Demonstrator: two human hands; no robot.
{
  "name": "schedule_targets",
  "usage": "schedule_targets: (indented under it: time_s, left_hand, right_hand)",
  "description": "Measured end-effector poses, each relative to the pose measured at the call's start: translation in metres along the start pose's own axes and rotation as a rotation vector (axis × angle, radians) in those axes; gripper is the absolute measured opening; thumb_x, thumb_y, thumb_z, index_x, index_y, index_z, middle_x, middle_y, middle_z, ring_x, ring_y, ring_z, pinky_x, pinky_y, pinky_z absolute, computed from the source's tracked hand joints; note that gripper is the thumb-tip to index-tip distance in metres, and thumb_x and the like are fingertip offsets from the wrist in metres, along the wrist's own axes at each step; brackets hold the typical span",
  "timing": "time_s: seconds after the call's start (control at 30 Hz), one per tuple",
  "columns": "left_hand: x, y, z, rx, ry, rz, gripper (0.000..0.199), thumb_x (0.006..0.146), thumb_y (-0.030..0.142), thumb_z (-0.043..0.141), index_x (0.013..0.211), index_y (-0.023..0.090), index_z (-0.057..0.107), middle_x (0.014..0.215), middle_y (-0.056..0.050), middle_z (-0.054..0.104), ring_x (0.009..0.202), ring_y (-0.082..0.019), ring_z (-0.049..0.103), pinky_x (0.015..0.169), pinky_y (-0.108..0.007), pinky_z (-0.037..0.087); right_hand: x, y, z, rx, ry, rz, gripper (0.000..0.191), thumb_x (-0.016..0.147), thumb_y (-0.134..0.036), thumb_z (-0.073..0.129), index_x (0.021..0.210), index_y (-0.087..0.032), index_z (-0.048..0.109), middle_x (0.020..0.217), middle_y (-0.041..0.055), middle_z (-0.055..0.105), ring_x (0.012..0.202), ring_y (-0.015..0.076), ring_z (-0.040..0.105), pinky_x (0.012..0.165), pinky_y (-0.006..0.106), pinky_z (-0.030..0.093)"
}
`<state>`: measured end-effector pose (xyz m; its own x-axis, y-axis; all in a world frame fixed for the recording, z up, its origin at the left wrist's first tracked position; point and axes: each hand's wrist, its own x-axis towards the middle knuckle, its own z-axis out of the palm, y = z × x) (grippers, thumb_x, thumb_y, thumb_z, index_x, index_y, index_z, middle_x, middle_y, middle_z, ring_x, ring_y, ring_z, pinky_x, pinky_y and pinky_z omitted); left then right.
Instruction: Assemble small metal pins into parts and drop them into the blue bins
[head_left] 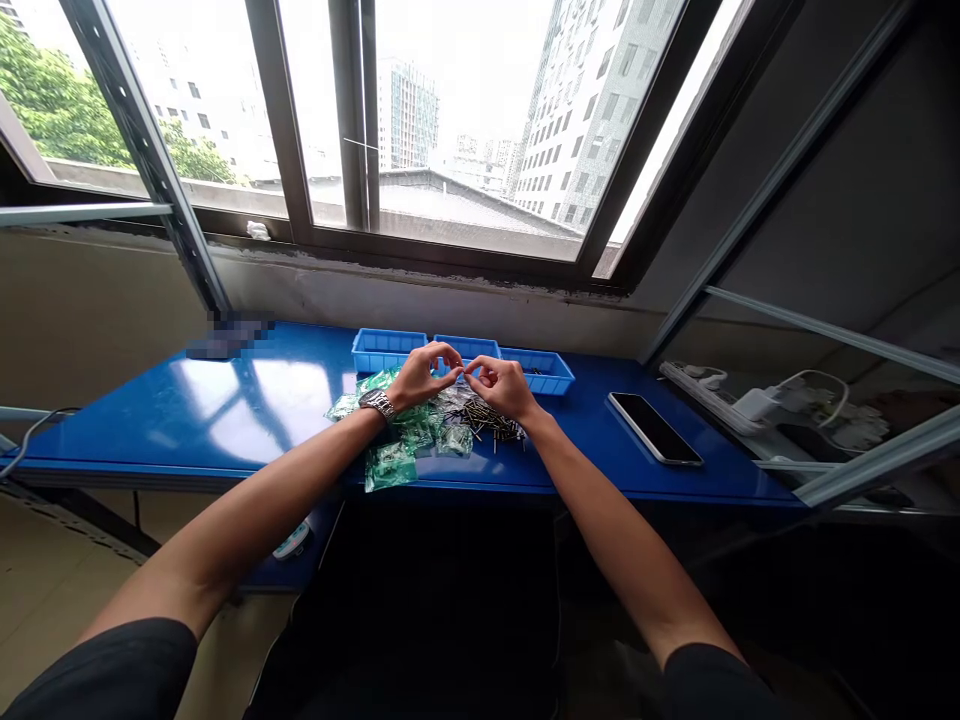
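Observation:
My left hand (426,376), with a metal watch (377,402) on its wrist, is pinched at the fingertips above the table. Close beside it my right hand (504,386) pinches too, and the fingertips of both nearly meet. Whatever lies between them is too small to make out. Under my right hand spreads a pile of dark and brass-coloured screw-like pieces (491,418). Small green and clear plastic packets (391,464) lie below and around my left hand. Just behind the hands stand a left blue bin (386,350), a middle blue bin (469,346) and a right blue bin (551,384).
A phone (655,428) lies on the blue table (247,400) to the right. Beyond it sit a power strip (709,395) and a white charger (757,402). Metal shelf posts (154,150) rise at both ends, and a window is behind.

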<state>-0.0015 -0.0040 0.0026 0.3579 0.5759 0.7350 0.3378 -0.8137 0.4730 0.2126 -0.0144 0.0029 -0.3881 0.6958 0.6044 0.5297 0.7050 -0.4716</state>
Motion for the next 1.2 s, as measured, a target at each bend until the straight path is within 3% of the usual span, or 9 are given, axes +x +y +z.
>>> schedule_targets:
  time_s: [0.17,0.33,0.5,0.7,0.77,0.87,0.97,1.1,1.2]
  left_hand:
    - [0.0,-0.001,0.0,-0.003,-0.041,0.005,0.011,0.091,0.028,0.069,0.089,0.018,0.07,0.088,-0.004,0.073,0.08,-0.016,0.06,0.068,-0.029,0.046]
    - [-0.001,-0.001,0.002,0.014,-0.121,0.026,0.013,0.092,0.03,0.07,0.088,0.018,0.07,0.086,-0.004,0.072,0.08,-0.017,0.061,0.07,-0.03,0.047]
    - [0.0,0.001,0.001,0.022,-0.075,0.024,0.013,0.092,0.03,0.068,0.087,0.018,0.069,0.086,-0.004,0.072,0.081,-0.017,0.061,0.07,-0.031,0.048]
    - [0.0,0.0,0.001,0.007,-0.023,-0.002,0.013,0.091,0.031,0.07,0.093,0.018,0.07,0.088,-0.004,0.072,0.08,-0.017,0.061,0.068,-0.029,0.047]
    - [0.0,0.0,0.001,-0.009,-0.026,-0.014,0.015,0.093,0.033,0.068,0.097,0.019,0.07,0.092,-0.005,0.072,0.082,-0.017,0.063,0.07,-0.029,0.048]
    - [-0.001,0.0,-0.001,-0.048,-0.008,-0.048,0.019,0.096,0.035,0.064,0.105,0.019,0.068,0.096,-0.005,0.072,0.086,-0.017,0.065,0.072,-0.03,0.048]
    - [-0.001,0.0,-0.002,-0.063,-0.012,-0.063,0.018,0.096,0.034,0.062,0.106,0.019,0.067,0.095,-0.005,0.072,0.087,-0.018,0.066,0.072,-0.03,0.048]
    - [-0.001,-0.001,-0.002,-0.041,-0.043,-0.044,0.017,0.095,0.032,0.061,0.105,0.019,0.066,0.096,-0.006,0.072,0.086,-0.018,0.065,0.073,-0.032,0.048]
    - [-0.001,-0.001,-0.003,-0.024,-0.054,-0.041,0.017,0.095,0.031,0.06,0.105,0.019,0.066,0.096,-0.006,0.072,0.085,-0.018,0.065,0.072,-0.032,0.048]
  right_hand:
    - [-0.001,-0.008,-0.003,-0.016,0.098,0.014,0.023,0.092,-0.04,0.065,0.09,-0.018,0.072,0.059,-0.0045,0.046,0.054,0.0119,0.043,0.058,0.025,0.039]
    - [-0.002,-0.013,-0.002,-0.011,0.081,-0.004,0.024,0.092,-0.041,0.064,0.091,-0.018,0.072,0.057,-0.0051,0.044,0.053,0.012,0.041,0.058,0.025,0.038]
    - [-0.001,-0.01,-0.005,0.016,0.091,0.014,0.024,0.093,-0.041,0.064,0.092,-0.018,0.071,0.06,-0.0046,0.046,0.054,0.0116,0.042,0.057,0.025,0.038]
    - [0.0,-0.005,-0.005,0.031,-0.09,0.034,0.024,0.092,-0.041,0.064,0.093,-0.019,0.073,0.058,-0.0051,0.047,0.05,0.0108,0.04,0.055,0.025,0.035]
    - [0.0,-0.002,-0.011,-0.028,-0.066,0.045,0.024,0.091,-0.04,0.064,0.093,-0.019,0.074,0.059,-0.0042,0.05,0.051,0.0115,0.043,0.056,0.025,0.036]
    - [0.0,0.009,-0.03,-0.206,0.139,0.159,0.024,0.09,-0.039,0.063,0.091,-0.019,0.077,0.062,-0.0009,0.057,0.056,0.0144,0.051,0.061,0.027,0.039]
    - [-0.005,0.023,-0.055,-0.412,0.286,0.39,0.024,0.09,-0.038,0.064,0.093,-0.02,0.079,0.068,0.0038,0.066,0.066,0.0197,0.06,0.066,0.03,0.041]
    - [-0.022,0.029,-0.075,-0.548,0.15,0.596,0.022,0.088,-0.04,0.066,0.094,-0.024,0.08,0.08,0.0064,0.072,0.08,0.0258,0.067,0.067,0.031,0.041]
    - [-0.04,0.017,-0.08,-0.494,0.04,0.566,0.029,0.089,-0.045,0.066,0.105,-0.024,0.078,0.077,0.0047,0.071,0.076,0.0238,0.067,0.064,0.03,0.041]
